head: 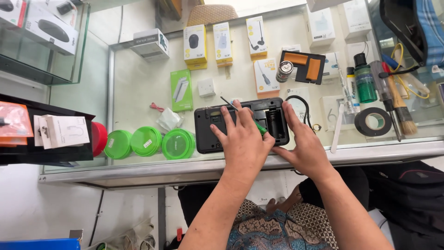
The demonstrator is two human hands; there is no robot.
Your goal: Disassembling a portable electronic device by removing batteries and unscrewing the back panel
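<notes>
Two hands on this one: left hand [243,141] gripping a green screwdriver [253,122], right hand [303,143] open, flat against the black box [210,132] on the glass surface [138,83], so keep it pinned and the tip straight.

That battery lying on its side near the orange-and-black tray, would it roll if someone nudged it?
Probably yes: the battery is a cylinder lying on its side on the smooth glass counter, so a nudge could send it rolling. The black tray right beside it might stop it on that side. It looks rigid, and likely heavy for its size.
</notes>
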